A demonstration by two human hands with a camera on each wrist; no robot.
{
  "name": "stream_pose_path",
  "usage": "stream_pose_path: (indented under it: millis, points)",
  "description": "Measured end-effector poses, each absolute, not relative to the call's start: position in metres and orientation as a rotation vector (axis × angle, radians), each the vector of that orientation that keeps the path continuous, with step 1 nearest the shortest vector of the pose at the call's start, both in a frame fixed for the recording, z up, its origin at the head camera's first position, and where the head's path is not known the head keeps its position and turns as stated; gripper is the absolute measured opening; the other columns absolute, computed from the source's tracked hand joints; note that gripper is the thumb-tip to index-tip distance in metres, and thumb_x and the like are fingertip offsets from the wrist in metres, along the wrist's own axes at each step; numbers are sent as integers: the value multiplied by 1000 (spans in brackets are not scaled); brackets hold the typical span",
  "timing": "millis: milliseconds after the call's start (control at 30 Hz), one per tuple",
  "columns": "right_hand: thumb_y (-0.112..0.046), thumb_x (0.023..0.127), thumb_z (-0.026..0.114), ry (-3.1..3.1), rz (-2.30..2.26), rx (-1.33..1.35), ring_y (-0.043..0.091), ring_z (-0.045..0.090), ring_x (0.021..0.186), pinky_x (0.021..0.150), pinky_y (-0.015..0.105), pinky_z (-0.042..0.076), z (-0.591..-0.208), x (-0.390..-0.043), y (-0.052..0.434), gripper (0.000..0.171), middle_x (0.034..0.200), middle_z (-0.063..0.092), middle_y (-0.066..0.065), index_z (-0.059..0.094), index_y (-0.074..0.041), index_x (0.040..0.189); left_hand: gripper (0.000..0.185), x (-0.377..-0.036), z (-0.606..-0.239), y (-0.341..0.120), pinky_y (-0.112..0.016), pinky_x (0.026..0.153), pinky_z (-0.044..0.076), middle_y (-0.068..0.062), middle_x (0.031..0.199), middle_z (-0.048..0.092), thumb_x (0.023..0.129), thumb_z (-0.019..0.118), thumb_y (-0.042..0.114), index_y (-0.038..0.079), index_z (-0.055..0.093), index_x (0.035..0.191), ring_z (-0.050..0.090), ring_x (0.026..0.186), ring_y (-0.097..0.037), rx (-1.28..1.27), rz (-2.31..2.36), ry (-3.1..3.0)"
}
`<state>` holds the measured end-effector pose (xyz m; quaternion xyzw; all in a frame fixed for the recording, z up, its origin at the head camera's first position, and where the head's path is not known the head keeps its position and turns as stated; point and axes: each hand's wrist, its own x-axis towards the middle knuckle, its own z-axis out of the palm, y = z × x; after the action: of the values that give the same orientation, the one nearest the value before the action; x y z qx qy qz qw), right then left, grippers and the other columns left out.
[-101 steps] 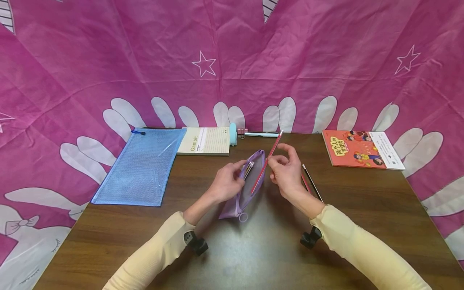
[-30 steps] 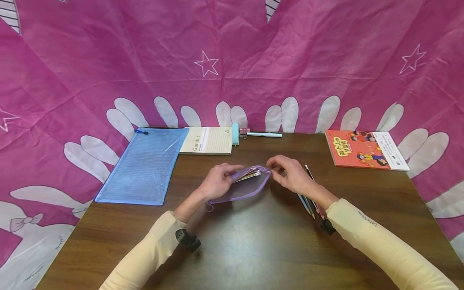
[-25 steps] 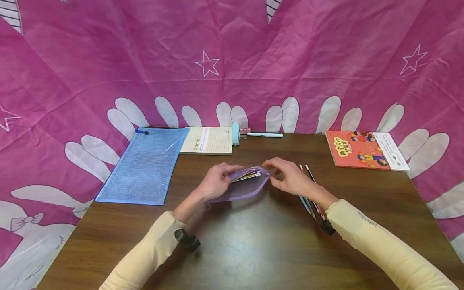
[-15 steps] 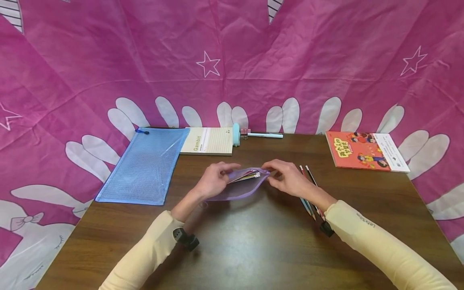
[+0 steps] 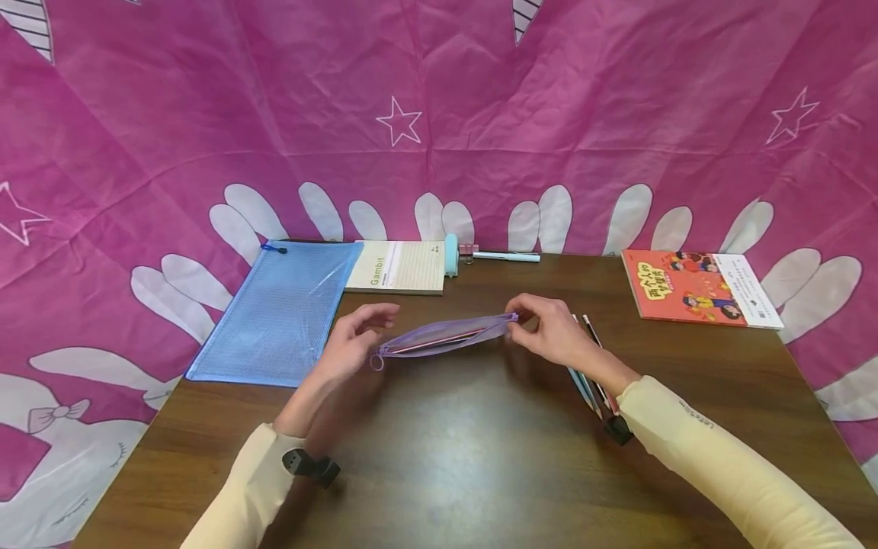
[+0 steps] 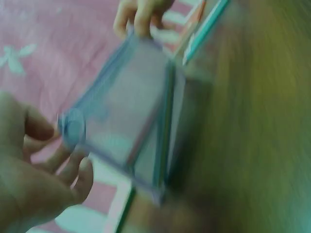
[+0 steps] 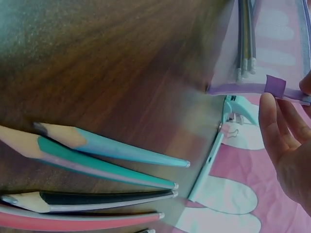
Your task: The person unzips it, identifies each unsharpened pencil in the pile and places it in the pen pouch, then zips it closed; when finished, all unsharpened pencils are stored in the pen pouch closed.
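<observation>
A purple mesh pencil pouch (image 5: 442,335) is stretched between my two hands above the brown table (image 5: 480,457). My right hand (image 5: 519,319) pinches the small purple tab (image 7: 274,86) at its right end. At the left end, my left hand (image 5: 366,347) holds the ring-shaped zipper pull (image 6: 73,128); that wrist view is blurred. Pencils (image 7: 245,39) lie inside the pouch. Several loose pencils (image 5: 588,374) lie on the table under my right forearm, and their sharpened tips (image 7: 97,150) show in the right wrist view.
A blue mesh folder (image 5: 281,309) lies at the back left beside a lined notepad (image 5: 401,267). A light-blue clip (image 5: 450,255) and a pen (image 5: 507,257) sit at the back edge. A red picture book (image 5: 693,288) lies at the back right. Pink cloth surrounds the table.
My left hand has moved left along the pouch with the zipper pull. The pouch mouth, earlier open with pencil ends showing, is now drawn narrow and taut. My right hand kept the right end.
</observation>
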<state>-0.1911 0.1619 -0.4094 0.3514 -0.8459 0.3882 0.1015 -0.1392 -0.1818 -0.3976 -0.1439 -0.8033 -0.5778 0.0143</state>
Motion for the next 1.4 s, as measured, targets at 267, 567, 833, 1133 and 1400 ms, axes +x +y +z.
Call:
stream_pose_path:
  millis: [267,567,833,1133,1400]
  points:
    - [-3,81,75,-2500,1139,993,17,67,77,55,33,53,-411,-188,168,20,88,69,1,66,-9,99,48,-135,-436,-204,-45,98,47,-23,129,59,88,58,-17,-6,54,135,59,115,-34,-675,-1787,-2556]
    - [-9,78,80,-2550,1049,1055,23,64,88,65,36,55,-406,-179,166,34,101,64,3,64,-6,108,31,-127,-443,-195,-24,81,53,-20,106,67,86,63,-17,-9,65,117,63,92,-17,-548,-1813,-2443]
    - [-24,78,82,-2379,567,1412,31,51,111,90,48,44,-376,-160,87,55,127,55,11,61,-8,126,25,-129,-451,-201,-25,80,53,-18,102,69,88,67,-10,-6,69,113,64,90,-20,-463,-1784,-2392]
    - [-32,86,77,-2529,109,1543,28,44,122,96,42,40,-364,-162,-4,49,140,47,10,63,-21,132,24,-133,-456,-198,-34,89,52,-18,106,67,88,64,-14,-10,68,111,63,100,-14,-451,-1817,-2379]
    - [-25,89,73,-2555,61,1541,28,41,124,94,39,40,-362,-161,-22,33,141,46,12,71,-21,122,18,-126,-440,-190,-21,69,49,-2,85,63,81,61,-23,-13,67,94,56,79,-14,-427,-1760,-2370]
